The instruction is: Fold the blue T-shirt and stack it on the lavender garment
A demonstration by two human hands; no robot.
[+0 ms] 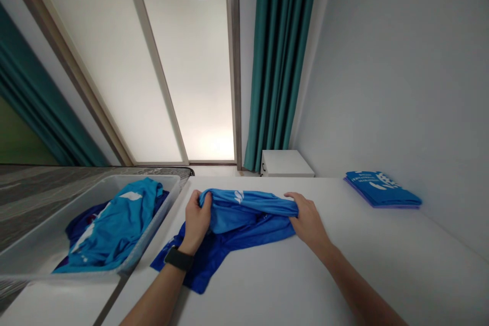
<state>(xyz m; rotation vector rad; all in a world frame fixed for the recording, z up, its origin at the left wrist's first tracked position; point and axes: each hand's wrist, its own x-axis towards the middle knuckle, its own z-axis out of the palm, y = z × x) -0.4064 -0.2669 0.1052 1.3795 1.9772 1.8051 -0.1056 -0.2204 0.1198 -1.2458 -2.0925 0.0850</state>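
Note:
A blue T-shirt with a small white print is stretched between my two hands above the white table. My left hand, with a dark watch on its wrist, is closed on the shirt's upper left edge. At the other end my right hand pinches the upper right edge, its index finger lying along the top. Darker blue cloth hangs loosely below and to the left, partly behind my left wrist, and rests on the table.
To the left stands a clear plastic bin with crumpled blue and purple clothes. Folded blue garments lie stacked at the right, by the wall. Behind the white table are a small white cabinet and a green curtain.

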